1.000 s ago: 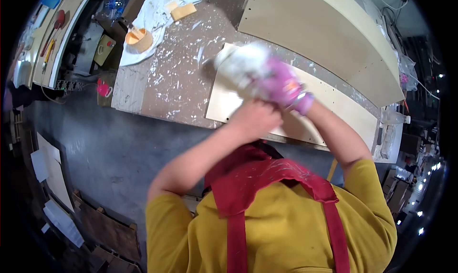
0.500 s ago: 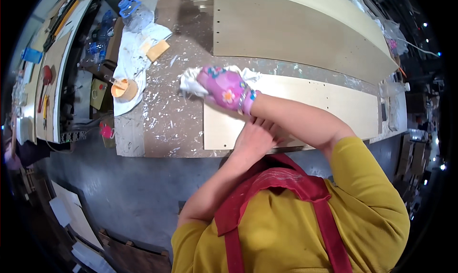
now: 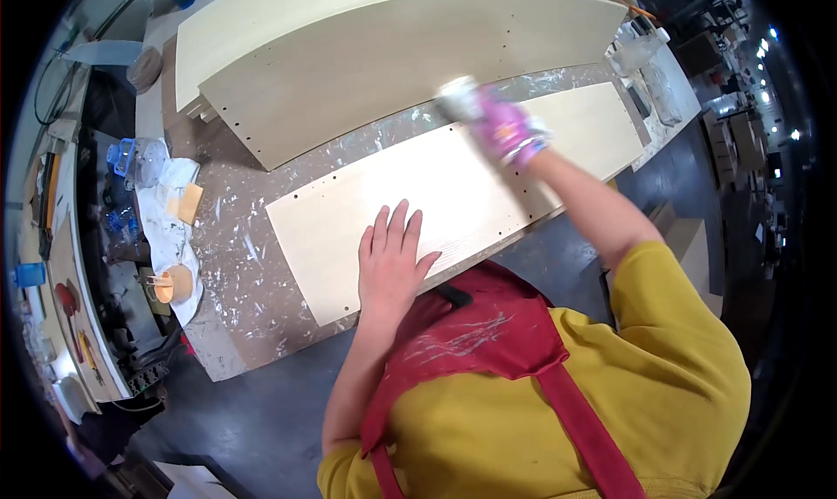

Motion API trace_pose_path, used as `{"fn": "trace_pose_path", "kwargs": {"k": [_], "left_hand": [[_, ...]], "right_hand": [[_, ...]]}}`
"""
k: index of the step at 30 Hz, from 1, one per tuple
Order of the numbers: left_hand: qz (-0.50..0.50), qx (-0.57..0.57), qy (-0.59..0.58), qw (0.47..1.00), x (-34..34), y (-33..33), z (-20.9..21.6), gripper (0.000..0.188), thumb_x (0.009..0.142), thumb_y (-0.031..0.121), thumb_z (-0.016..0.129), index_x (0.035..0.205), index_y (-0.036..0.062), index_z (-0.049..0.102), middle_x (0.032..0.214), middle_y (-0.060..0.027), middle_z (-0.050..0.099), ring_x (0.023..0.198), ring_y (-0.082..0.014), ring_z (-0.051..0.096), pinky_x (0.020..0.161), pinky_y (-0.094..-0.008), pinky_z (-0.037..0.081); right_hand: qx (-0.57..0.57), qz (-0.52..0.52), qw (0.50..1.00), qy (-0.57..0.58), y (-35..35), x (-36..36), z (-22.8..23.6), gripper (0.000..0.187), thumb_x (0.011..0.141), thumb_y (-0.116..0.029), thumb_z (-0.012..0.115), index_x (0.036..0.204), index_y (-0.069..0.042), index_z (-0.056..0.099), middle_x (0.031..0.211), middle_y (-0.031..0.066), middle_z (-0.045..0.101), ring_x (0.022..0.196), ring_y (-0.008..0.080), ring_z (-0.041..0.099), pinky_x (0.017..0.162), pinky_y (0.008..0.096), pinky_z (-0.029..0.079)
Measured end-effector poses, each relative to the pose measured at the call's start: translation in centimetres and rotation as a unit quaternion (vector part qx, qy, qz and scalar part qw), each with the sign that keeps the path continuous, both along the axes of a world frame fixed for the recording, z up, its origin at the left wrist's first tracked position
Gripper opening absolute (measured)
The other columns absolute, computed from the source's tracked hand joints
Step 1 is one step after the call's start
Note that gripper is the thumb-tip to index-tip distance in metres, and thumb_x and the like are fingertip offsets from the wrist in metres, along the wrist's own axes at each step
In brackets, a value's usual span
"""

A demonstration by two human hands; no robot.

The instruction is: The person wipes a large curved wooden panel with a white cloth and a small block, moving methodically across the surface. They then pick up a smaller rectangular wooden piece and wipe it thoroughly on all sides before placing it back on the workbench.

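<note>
Pale wooden panel [image 3: 453,194]: your left hand [image 3: 392,268] flat, fingers spread; gloved right hand [image 3: 506,133] clenches white rag [image 3: 459,93]. Uneven pressure could shift panel.

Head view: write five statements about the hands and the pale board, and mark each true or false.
1. The left hand lies flat, fingers spread, on the pale board. True.
2. The right hand is bare. False: it wears a pink glove.
3. The right hand holds a white cloth at the board's far edge. True.
4. The board lies on a clean, spotless table. False: the brown tabletop is speckled with white splashes.
5. A larger pale panel lies beyond the board. True.
</note>
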State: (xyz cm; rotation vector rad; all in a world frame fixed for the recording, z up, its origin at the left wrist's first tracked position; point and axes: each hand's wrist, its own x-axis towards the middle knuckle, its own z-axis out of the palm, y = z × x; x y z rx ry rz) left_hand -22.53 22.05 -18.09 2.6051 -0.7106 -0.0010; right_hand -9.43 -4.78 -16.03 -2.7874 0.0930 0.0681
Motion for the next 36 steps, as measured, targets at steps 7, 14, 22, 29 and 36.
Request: {"fn": "trace_pose_path", "kwargs": {"k": [7, 14, 22, 29, 36], "left_hand": [[0.003, 0.017, -0.014, 1.0, -0.1, 0.2, 0.0, 0.061, 0.085, 0.044, 0.061, 0.136, 0.0133, 0.047, 0.146, -0.0078, 0.038, 0.135, -0.0294, 0.034, 0.107, -0.0467, 0.029], [0.014, 0.001, -0.026, 1.0, -0.3, 0.2, -0.4, 0.06, 0.084, 0.043, 0.061, 0.134, 0.013, 0.049, 0.144, -0.0083, 0.04, 0.134, -0.03, 0.035, 0.107, -0.0469, 0.03], [0.093, -0.223, 0.045, 0.969, -0.4, 4.4, -0.4, 0.032, 0.089, 0.024, 0.061, 0.114, 0.0053, 0.061, 0.123, -0.0117, 0.058, 0.118, -0.0295, 0.051, 0.1, -0.0402, 0.041], [0.367, -0.079, -0.114, 0.92, 10.3, 21.2, 5.0, 0.017, 0.088, 0.019, 0.06, 0.092, 0.0036, 0.066, 0.087, -0.0144, 0.064, 0.082, -0.0318, 0.061, 0.074, -0.0397, 0.047], [0.305, 0.247, -0.048, 0.919, 17.9, 25.3, 3.2, 0.028, 0.081, 0.028, 0.069, 0.105, 0.0123, 0.068, 0.097, -0.0103, 0.064, 0.091, -0.0317, 0.06, 0.077, -0.043, 0.048]], "right_hand": [[0.052, 0.17, 0.979, -0.101, 3.2, -1.1, -2.3, 0.035, 0.077, -0.024, 0.068, 0.106, -0.007, 0.056, 0.102, 0.0176, 0.059, 0.094, 0.0351, 0.061, 0.077, 0.0451, 0.05], [-0.119, -0.023, 0.984, -0.132, -14.8, 3.1, -6.7, 0.034, 0.091, -0.027, 0.052, 0.118, -0.005, 0.055, 0.105, 0.0198, 0.062, 0.092, 0.0365, 0.061, 0.079, 0.0426, 0.049], [0.174, -0.07, 0.959, -0.212, -26.1, -1.2, -7.8, 0.046, 0.091, -0.03, 0.061, 0.126, -0.002, 0.056, 0.12, 0.0119, 0.062, 0.107, 0.0245, 0.059, 0.094, 0.0351, 0.043], [-0.004, -0.131, 0.97, -0.203, -20.0, -2.7, -6.8, 0.038, 0.093, -0.032, 0.058, 0.105, 0.004, 0.055, 0.102, 0.0228, 0.057, 0.098, 0.0392, 0.055, 0.086, 0.0404, 0.043], [-0.09, -0.07, 0.962, -0.248, -21.1, -3.0, -7.7, 0.039, 0.092, -0.033, 0.058, 0.102, 0.004, 0.057, 0.104, 0.023, 0.056, 0.098, 0.0406, 0.055, 0.085, 0.0411, 0.044]]}}
